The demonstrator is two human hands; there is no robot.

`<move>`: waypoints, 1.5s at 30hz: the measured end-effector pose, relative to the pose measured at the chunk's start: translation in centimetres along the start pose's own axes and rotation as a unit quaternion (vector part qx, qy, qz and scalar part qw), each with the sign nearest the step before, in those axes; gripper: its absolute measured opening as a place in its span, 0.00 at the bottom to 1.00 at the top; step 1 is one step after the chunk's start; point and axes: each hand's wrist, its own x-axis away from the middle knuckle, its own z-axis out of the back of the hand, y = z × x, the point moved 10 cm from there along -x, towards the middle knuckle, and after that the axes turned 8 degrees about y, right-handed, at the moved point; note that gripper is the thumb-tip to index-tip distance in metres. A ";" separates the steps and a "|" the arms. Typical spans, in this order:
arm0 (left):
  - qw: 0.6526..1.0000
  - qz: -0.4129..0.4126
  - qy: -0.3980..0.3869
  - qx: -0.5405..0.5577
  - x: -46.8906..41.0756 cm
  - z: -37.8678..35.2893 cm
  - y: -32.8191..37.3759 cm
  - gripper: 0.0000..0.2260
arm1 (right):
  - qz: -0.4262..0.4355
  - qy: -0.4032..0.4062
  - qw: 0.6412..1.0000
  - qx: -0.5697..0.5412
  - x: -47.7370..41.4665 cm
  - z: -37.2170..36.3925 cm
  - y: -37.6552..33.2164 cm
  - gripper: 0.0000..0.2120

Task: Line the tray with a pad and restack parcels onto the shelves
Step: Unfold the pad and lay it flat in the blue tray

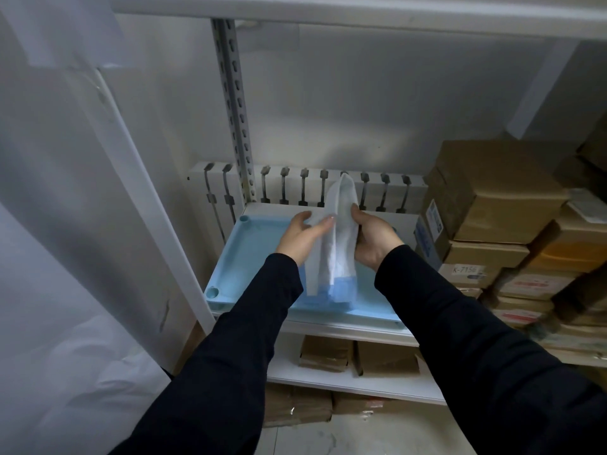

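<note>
"Pad (338, 238) folded, upright over the tray (253, 257): why do we hold it so?"

"To spread it, we judge. Our left hand (300, 238) pinches 1 flap and our right hand (372, 239) grips the other side. Its blue end hangs into the tray; whether it touches, we cannot tell. Nothing else lies there, and the parcels (492, 208) sit stacked just beside."

I'm in a stockroom: white slotted-post shelving (234, 119), taped brown cardboard parcels (489, 205) stacked high beside me.
</note>
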 end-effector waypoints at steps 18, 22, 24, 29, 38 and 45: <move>0.998 -0.020 0.058 -0.005 -3.0 3.1 0.2 0.17 | 0.354 0.084 0.792 0.491 3.5 -1.2 -6.6 0.16; 0.973 -0.180 0.138 0.035 -1.7 5.4 4.6 0.17 | 0.535 0.053 0.717 0.444 6.7 -3.0 -8.4 0.27; 0.962 -0.220 0.160 -0.004 -1.5 6.2 5.5 0.20 | 0.553 0.063 0.695 0.455 6.5 -2.8 -8.4 0.28; 0.958 -0.203 0.145 -0.140 -2.4 6.2 1.7 0.22 | 0.398 0.066 0.713 0.574 1.5 0.2 -3.7 0.25; 0.954 -0.038 0.058 -0.290 -2.8 4.5 -8.4 0.18 | 0.173 -0.007 0.605 0.777 -1.9 3.8 4.5 0.23; 0.869 -0.024 0.116 -0.481 -2.4 5.2 -8.7 0.18 | 0.207 0.020 0.596 0.775 -1.6 3.9 4.5 0.15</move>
